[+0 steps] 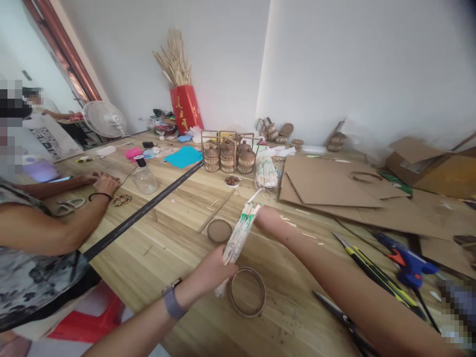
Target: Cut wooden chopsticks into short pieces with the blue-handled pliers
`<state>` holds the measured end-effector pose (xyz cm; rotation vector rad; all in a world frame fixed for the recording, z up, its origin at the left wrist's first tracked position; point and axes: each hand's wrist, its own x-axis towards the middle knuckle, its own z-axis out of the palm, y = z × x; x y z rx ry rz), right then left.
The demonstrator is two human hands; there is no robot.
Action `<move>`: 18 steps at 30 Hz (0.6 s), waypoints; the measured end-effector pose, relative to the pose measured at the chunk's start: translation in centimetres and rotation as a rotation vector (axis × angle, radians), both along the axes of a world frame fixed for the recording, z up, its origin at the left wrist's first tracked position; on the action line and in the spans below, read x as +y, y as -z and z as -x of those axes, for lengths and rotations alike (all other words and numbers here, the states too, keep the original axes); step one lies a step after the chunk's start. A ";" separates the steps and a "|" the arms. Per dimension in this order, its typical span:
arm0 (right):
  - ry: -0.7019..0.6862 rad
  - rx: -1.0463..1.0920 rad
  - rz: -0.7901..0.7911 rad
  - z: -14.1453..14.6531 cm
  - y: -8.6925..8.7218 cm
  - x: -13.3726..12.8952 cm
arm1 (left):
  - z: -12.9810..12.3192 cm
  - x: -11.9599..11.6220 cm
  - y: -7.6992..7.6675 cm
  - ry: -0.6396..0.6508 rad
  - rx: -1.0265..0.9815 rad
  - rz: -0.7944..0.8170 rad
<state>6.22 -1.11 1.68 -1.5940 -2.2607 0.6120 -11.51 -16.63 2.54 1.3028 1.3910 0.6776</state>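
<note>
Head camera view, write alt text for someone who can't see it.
A person's left hand grips the lower end of a bundle of wrapped sticks, the right hand at its upper end, above a wooden table. Small lidded baskets stand beyond; another person is at left.

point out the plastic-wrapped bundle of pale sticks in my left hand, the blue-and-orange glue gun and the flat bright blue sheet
Plastic-wrapped bundle of pale sticks (241, 232): head view, middle of its length
Blue-and-orange glue gun (411, 265): head view, blue body
Flat bright blue sheet (184, 156): head view, middle of its upper face
</note>
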 end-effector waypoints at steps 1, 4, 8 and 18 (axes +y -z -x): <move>-0.016 -0.045 0.001 -0.5 0.1 -0.5 | -0.2 0.4 0.0 -0.005 0.045 -0.027; -0.047 -0.165 -0.002 -2.4 -0.1 -2.6 | -1.1 1.3 0.2 -0.025 0.191 -0.124; -0.086 -0.248 -0.031 -5.7 -1.4 -7.2 | -1.6 2.0 -0.1 -0.013 0.342 -0.353; -0.113 0.026 -0.170 -12.4 -2.5 -18.0 | 6.8 12.6 -1.7 0.106 0.949 -0.548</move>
